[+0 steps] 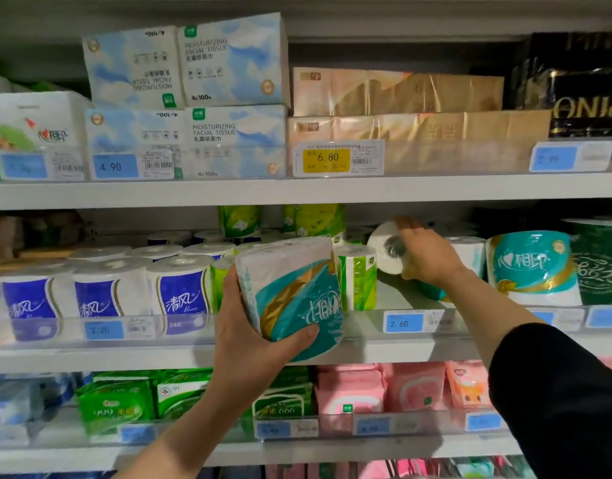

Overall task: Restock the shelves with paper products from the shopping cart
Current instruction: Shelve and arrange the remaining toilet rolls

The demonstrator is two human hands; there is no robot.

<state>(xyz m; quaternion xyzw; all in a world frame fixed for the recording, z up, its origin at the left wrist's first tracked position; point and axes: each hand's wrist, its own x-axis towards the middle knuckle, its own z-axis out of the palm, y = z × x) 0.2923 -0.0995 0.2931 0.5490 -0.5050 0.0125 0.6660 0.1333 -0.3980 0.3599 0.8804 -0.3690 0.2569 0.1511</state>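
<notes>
Middle shelf (418,295): left hand (242,337) grips teal roll (294,295); right hand (429,257) tilts another.

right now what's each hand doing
left hand: grips teal-and-white wrapped paper roll
right hand: grips white wrapped paper roll, tipped on its side

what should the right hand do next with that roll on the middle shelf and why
Probably set it upright in the gap. The right hand holds a tilted roll above bare shelf behind the 2.60 tag, between the green rolls and a matching teal roll. The left hand holds another teal roll waiting.
</notes>
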